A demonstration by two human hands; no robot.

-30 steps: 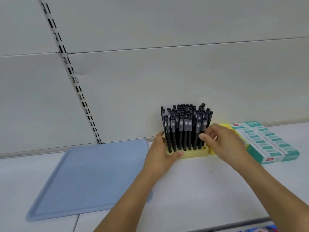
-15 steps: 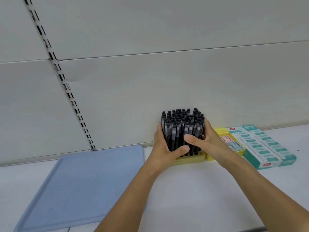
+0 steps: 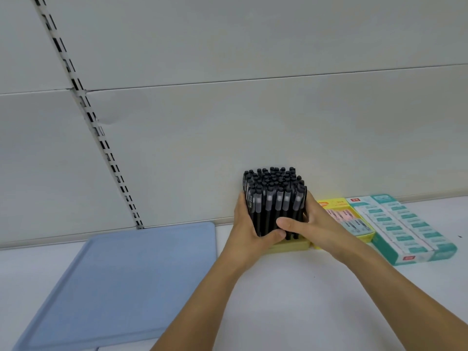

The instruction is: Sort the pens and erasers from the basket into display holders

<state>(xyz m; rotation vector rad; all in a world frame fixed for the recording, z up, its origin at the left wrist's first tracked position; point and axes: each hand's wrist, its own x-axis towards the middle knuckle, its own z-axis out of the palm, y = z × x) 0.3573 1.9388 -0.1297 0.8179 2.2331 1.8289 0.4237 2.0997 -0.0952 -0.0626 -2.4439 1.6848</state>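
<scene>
A thick bunch of black pens (image 3: 274, 198) is seen standing upright in a yellow holder (image 3: 291, 245). The holder is set on the white worktop (image 3: 291, 287), close to the back wall (image 3: 253, 122).

The bunch is held from both sides. The left hand (image 3: 249, 231) is pressed against the left side of the pens, and its thumb is curled across the front, low down. The right hand (image 3: 314, 224) is wrapped around the right side, and its thumb is laid across the front too. The two thumbs are almost touching. The fingers behind the pens are hidden.

Just to the right of the holder, a yellow box (image 3: 347, 219) with small pastel erasers is seen. It is partly covered by the right hand. Beside that box, a green and white box of erasers (image 3: 405, 229) is laid flat on the worktop.

To the left of the holder, a light blue tray (image 3: 114, 287) is laid flat. It is near the left hand but not touched by it.

A slotted metal rail (image 3: 83, 102) is fixed on the wall, and it is seen slanting down to the back of the tray.
</scene>
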